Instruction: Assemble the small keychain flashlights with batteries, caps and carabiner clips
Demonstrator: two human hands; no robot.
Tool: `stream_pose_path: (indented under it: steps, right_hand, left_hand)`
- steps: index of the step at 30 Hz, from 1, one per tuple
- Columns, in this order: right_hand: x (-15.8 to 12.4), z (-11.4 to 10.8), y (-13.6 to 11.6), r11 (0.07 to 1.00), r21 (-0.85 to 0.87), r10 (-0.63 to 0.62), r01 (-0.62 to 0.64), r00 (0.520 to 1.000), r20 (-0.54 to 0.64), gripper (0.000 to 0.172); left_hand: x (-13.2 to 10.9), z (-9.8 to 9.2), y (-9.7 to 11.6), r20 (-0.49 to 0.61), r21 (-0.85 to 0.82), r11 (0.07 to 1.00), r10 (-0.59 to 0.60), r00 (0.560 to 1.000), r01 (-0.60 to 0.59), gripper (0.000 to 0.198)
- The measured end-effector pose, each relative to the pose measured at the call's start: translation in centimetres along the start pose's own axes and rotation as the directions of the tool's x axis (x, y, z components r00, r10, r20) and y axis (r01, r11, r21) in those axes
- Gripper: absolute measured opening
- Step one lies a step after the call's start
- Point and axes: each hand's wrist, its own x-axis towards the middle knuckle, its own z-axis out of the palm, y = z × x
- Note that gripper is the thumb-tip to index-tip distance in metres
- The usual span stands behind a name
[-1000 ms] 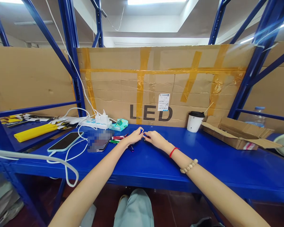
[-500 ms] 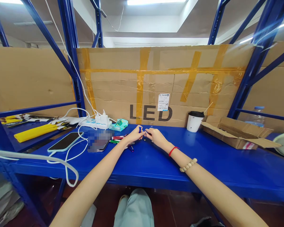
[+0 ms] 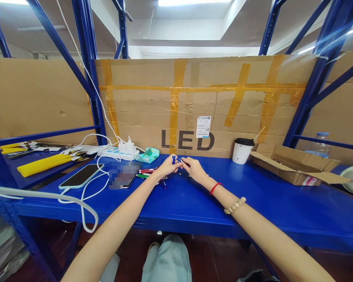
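Above the blue tabletop, both my hands work close together, fingertips almost touching. My left hand (image 3: 168,167) is closed round a small blue metallic-looking object (image 3: 173,159), too small to tell its kind. With thumb and fingers pinched, my right hand (image 3: 193,168) holds another small blue piece (image 3: 179,160) just beside it. Whether the two pieces are joined cannot be made out. Beneath and left of my left wrist lie red (image 3: 147,170) and green (image 3: 141,176) slender items with metal ends, plus a dark blue clip-like piece (image 3: 164,184). Tiny pale bits lie under the right fingers.
On the left are a phone (image 3: 82,176) on a white cable, a dark phone-like slab (image 3: 126,180), a power strip (image 3: 122,153) and a green tissue pack (image 3: 148,155). A lidded paper cup (image 3: 241,152) and an open cardboard box (image 3: 294,166) stand right. Cardboard (image 3: 135,109) closes the back.
The right fingers have shifted slightly and show more of their blue piece. More tiny pale bits show on the table under the right hand. The left hand is nearly still.
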Motion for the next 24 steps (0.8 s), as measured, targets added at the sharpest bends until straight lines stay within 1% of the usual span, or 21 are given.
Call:
stream_pose_path:
  steps: [5,8,11,14,19,24]
  right_hand:
    - [0.0,0.1,0.0,0.993,0.115,0.041,-0.038,0.999,-0.021,0.028]
    - [0.2,0.2,0.1,0.979,0.197,0.069,-0.061,0.997,-0.030,0.030]
    - [0.4,0.5,0.4,0.956,0.278,0.105,-0.089,0.993,-0.045,0.032]
    - [0.5,0.8,0.6,0.933,0.339,0.149,-0.121,0.987,-0.058,0.034]
    - [0.6,1.1,0.9,0.908,0.390,0.189,-0.152,0.980,-0.059,0.034]
    - [0.6,1.1,0.9,0.902,0.397,0.214,-0.168,0.974,-0.075,0.033]
  left_hand:
    - [-0.2,-0.4,0.4,0.035,-0.065,0.998,-0.003,0.999,0.005,0.032]
    - [-0.3,-0.4,0.6,0.042,-0.114,0.993,0.004,0.999,0.001,0.030]
    - [-0.2,0.0,0.6,0.020,-0.188,0.982,0.016,1.000,-0.012,0.030]
    - [0.0,0.8,0.3,-0.011,-0.277,0.961,0.009,1.000,-0.012,0.030]
    - [0.4,1.8,0.1,-0.039,-0.375,0.927,-0.036,0.999,0.019,0.023]
    - [0.6,1.7,0.1,-0.049,-0.397,0.917,-0.051,0.997,0.027,0.019]
